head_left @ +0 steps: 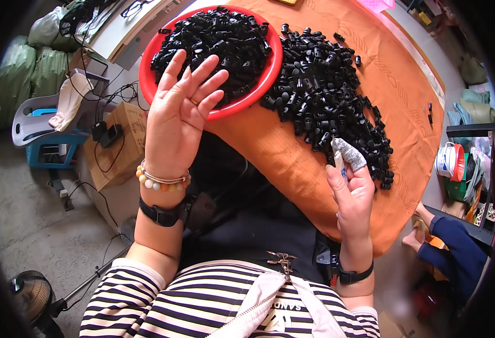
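Observation:
My left hand (181, 121) is raised palm up with its fingers apart, holding nothing. It is in front of the rim of a red basin (277, 56), which is heaped with small black plastic pieces (216, 42) resembling cord locks. More of these pieces lie in a loose pile (326, 84) on the orange cloth to the right of the basin. By the near edge of that pile, my right hand (353, 188) pinches a thin whitish pointed tool (340, 160) between thumb and index finger. Grey-and-white wrapping (351, 155) covers the index fingertip.
An orange cloth (394, 112) covers the table. On the left are a cardboard box (118, 143) with black cables, a grey and blue chair (45, 121) and a fan (32, 296). A person's bare feet and dark-clothed leg (456, 242) show at right, below a shelf (470, 132).

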The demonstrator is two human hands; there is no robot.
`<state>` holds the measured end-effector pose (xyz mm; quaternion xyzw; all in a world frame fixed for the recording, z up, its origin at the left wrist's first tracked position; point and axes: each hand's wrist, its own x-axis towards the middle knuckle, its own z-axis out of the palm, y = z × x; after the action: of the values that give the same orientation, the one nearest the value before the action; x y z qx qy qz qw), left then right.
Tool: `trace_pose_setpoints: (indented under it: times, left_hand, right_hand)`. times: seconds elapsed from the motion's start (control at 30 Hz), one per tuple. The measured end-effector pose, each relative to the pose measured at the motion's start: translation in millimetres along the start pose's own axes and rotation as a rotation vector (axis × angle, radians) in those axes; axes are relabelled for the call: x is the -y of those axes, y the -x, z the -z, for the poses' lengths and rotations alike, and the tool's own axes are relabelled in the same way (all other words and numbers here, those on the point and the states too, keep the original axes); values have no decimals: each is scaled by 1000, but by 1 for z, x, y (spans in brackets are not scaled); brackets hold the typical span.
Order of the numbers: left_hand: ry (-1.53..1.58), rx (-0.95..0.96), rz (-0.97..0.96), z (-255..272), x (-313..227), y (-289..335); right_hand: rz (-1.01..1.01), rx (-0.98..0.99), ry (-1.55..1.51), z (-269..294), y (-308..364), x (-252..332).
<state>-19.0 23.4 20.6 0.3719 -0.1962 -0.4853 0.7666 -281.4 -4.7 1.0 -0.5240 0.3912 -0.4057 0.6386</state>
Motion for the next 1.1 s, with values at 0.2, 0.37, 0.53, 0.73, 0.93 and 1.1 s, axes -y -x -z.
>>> trace_pose_setpoints:
  times: [0.2,0.37,0.53,0.73,0.93,1.1]
  left_hand:
    - [-23,136,160,1,15,11]
    - [-140,151,360,-18,37,28]
    - [-253,221,519,-29,51,43]
    - [-278,274,647,-36,67,53]
    - [-313,303,646,-37,72,55]
    - [-326,300,657,-35,71,54]
  right_hand:
    - [-67,-62,5,5,3,3]
    - [-36,-68,-12,20,1,2]
    - [26,-159,21,31,-2,3]
    - [91,-179,456,33,6,-14]
    - [373,-148,864,19,-2,-20]
    - [374,-115,1022,18,-6,-25]
